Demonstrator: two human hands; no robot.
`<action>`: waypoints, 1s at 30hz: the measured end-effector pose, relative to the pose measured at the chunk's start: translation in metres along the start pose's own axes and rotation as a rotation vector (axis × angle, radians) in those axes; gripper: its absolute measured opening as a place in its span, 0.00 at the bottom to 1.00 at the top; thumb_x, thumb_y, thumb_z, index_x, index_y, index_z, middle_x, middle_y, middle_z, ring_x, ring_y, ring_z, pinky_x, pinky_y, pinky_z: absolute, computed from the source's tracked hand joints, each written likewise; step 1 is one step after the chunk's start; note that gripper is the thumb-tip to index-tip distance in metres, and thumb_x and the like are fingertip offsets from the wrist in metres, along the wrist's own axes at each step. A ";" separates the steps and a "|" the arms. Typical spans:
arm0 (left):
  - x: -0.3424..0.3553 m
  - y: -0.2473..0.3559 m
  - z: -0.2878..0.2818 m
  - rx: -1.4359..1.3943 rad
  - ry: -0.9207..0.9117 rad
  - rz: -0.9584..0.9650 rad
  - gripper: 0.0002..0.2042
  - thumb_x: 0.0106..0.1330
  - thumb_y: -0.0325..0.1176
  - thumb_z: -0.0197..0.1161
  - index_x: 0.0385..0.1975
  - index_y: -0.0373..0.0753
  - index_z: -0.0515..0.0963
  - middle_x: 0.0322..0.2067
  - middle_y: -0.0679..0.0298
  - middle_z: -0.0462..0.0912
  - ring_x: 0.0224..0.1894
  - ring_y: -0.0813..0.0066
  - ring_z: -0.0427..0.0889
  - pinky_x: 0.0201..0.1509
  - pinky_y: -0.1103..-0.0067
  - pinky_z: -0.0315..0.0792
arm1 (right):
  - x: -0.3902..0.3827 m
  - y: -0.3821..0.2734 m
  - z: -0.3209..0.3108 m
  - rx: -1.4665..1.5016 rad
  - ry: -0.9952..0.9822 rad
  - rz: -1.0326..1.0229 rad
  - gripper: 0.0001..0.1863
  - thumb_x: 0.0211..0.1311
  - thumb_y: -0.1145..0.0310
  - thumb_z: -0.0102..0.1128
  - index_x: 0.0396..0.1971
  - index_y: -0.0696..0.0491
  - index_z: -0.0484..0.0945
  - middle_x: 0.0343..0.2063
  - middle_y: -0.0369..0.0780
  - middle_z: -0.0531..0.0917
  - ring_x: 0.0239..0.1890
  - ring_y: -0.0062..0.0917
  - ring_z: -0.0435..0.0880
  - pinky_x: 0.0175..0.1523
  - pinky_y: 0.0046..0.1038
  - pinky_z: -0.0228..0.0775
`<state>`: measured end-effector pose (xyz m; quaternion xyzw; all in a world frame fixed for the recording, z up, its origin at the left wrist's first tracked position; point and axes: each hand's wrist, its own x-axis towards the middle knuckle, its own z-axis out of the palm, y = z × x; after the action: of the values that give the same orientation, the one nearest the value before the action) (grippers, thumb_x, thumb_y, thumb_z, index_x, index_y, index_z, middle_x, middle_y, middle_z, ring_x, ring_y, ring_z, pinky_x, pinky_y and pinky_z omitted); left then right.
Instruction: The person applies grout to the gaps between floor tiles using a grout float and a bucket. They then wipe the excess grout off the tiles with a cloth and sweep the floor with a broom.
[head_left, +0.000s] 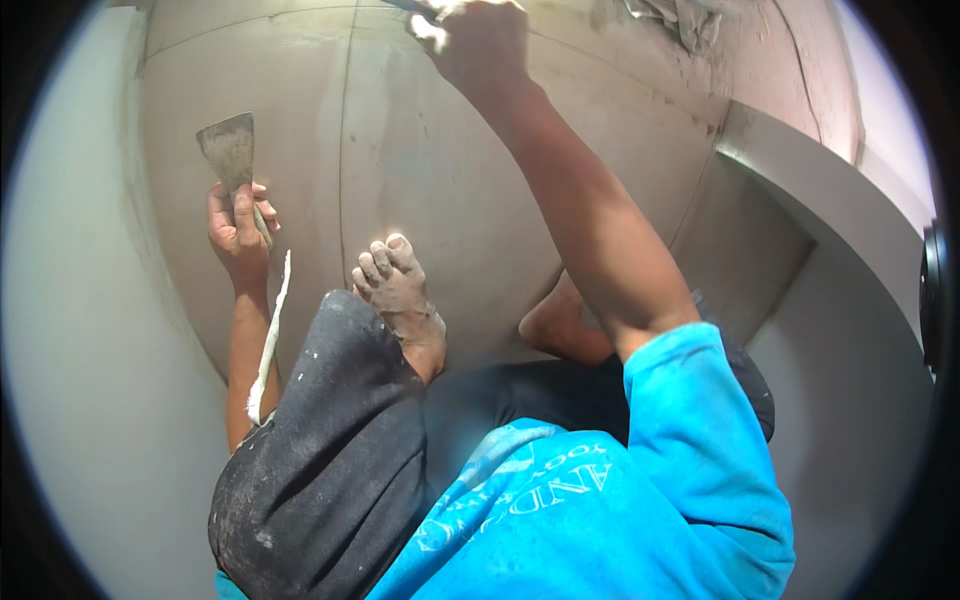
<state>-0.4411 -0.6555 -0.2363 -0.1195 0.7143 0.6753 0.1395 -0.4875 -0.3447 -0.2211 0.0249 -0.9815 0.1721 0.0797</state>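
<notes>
My left hand (pixel 240 225) is closed around the handle of a putty knife (pixel 229 150). Its broad, worn blade points up and away from me, smeared with a pale residue. At the far edge of the picture, my right hand (pixel 482 45) is closed on a dark, narrow tool (pixel 412 8), whose far end is cut off, so its kind does not show. White material coats the fingers of that hand. A thin, uneven white strip (pixel 272 335) shows between my left forearm and knee.
I sit on a large-tiled, dusty floor (pixel 440 170), my bare feet in front of me. A pale wall (pixel 80 330) runs along the left. On the right stands a curved-looking white ledge (pixel 820 175). A crumpled greyish cloth or bag (pixel 692 22) lies at the far right.
</notes>
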 end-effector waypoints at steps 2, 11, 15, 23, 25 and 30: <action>-0.001 0.002 0.002 0.004 -0.006 0.008 0.07 0.72 0.30 0.52 0.44 0.35 0.68 0.32 0.63 0.79 0.23 0.82 0.75 0.24 0.83 0.72 | 0.004 -0.015 0.001 -0.114 -0.135 -0.016 0.06 0.47 0.67 0.58 0.16 0.46 0.83 0.14 0.38 0.82 0.19 0.31 0.83 0.28 0.33 0.76; -0.006 0.005 0.005 -0.021 0.004 0.002 0.05 0.73 0.30 0.52 0.42 0.36 0.69 0.33 0.64 0.78 0.24 0.83 0.75 0.24 0.83 0.72 | 0.079 -0.006 -0.006 0.133 0.004 -0.329 0.09 0.61 0.73 0.54 0.22 0.52 0.80 0.27 0.37 0.84 0.31 0.29 0.84 0.36 0.28 0.75; -0.005 0.002 0.002 -0.006 0.008 -0.004 0.05 0.73 0.30 0.52 0.42 0.37 0.70 0.32 0.64 0.78 0.24 0.83 0.76 0.24 0.83 0.72 | 0.067 0.048 -0.050 0.382 -0.324 -0.438 0.08 0.61 0.74 0.54 0.27 0.51 0.83 0.30 0.36 0.85 0.42 0.28 0.83 0.47 0.31 0.75; -0.005 0.004 0.003 0.008 0.010 0.008 0.06 0.72 0.31 0.52 0.43 0.37 0.70 0.32 0.65 0.78 0.24 0.83 0.75 0.24 0.83 0.72 | -0.026 0.167 -0.133 -0.096 -0.271 -0.601 0.08 0.55 0.72 0.61 0.35 0.53 0.84 0.32 0.42 0.86 0.37 0.32 0.86 0.42 0.33 0.78; -0.006 0.004 0.004 0.000 0.012 0.005 0.06 0.72 0.31 0.53 0.43 0.37 0.70 0.32 0.65 0.78 0.24 0.83 0.75 0.24 0.83 0.72 | -0.049 0.175 -0.142 -0.104 -0.290 -0.380 0.12 0.55 0.72 0.61 0.40 0.51 0.84 0.33 0.43 0.86 0.36 0.34 0.85 0.43 0.33 0.77; -0.007 0.002 0.003 -0.015 0.026 -0.015 0.06 0.73 0.31 0.53 0.43 0.36 0.69 0.32 0.64 0.79 0.24 0.83 0.76 0.24 0.83 0.72 | -0.062 0.133 -0.108 0.086 -0.050 0.179 0.15 0.54 0.69 0.63 0.44 0.49 0.84 0.35 0.42 0.86 0.39 0.35 0.84 0.47 0.35 0.76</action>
<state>-0.4349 -0.6524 -0.2315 -0.1344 0.7101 0.6779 0.1345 -0.4205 -0.1818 -0.1751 -0.0551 -0.9732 0.2198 0.0386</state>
